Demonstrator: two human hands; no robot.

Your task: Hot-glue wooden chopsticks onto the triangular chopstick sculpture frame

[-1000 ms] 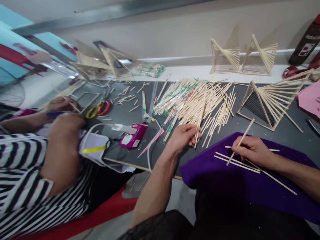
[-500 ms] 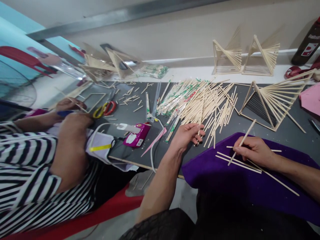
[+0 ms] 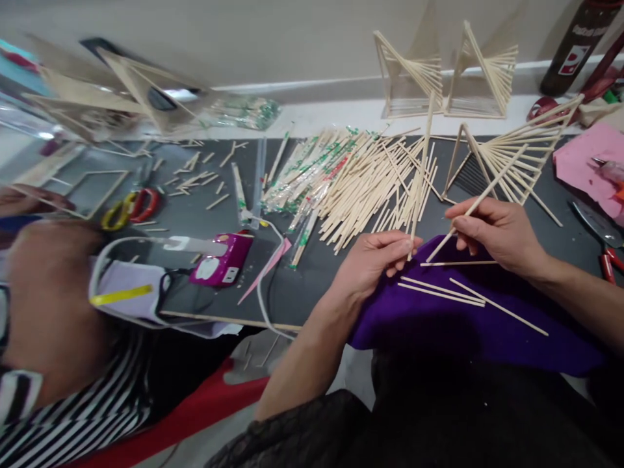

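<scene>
My left hand pinches a pale wooden chopstick near its lower end and holds it nearly upright; whether a second one lies against it I cannot tell. Between the thumb and fingers of my right hand a second chopstick slants, its lower tip close to my left fingertips. Below both hands several loose chopsticks lie on a purple cloth. Just beyond them spreads a heap of bare chopsticks. A fan-shaped stick frame stands behind my right hand.
Wrapped chopsticks lie left of the heap. Further left are a purple power adapter with a white cable, scissors and a co-worker's arm. Two stick frames and a dark bottle line the wall; pliers lie right.
My right hand has lifted off the cloth with its chopstick and come nearer my left. My left hand now holds a chopstick up, away from the heap. The view has swung right.
</scene>
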